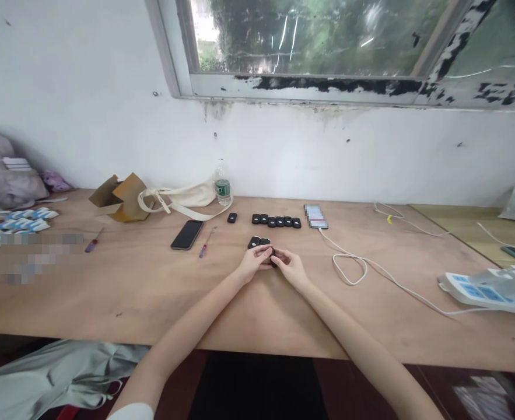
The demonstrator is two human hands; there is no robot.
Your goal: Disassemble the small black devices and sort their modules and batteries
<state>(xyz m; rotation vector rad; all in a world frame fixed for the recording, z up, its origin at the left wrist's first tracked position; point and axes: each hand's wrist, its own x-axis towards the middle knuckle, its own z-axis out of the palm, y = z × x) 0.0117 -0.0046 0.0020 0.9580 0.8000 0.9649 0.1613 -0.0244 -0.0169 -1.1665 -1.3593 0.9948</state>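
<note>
Both hands meet over the middle of the table. My left hand [254, 262] and my right hand [289, 266] hold a small black fob [273, 257] between their fingers. Just beyond them lie two black fobs with metal rings [254, 241], partly hidden by the fingers. Farther back, several black fobs [280, 221] form a row, and a single one [231, 217] sits apart to the left. A screwdriver [203, 249] and a dark phone [187, 234] rest left of my hands.
A second phone [315, 216] with a white cable [382, 270] lies behind right; the power strip [480, 290] is at far right. Toward the back left stand a water bottle [223, 188], a cream bag [187, 195] and a paper bag [128, 198]. Another screwdriver [93, 242] lies near white packets [16, 224].
</note>
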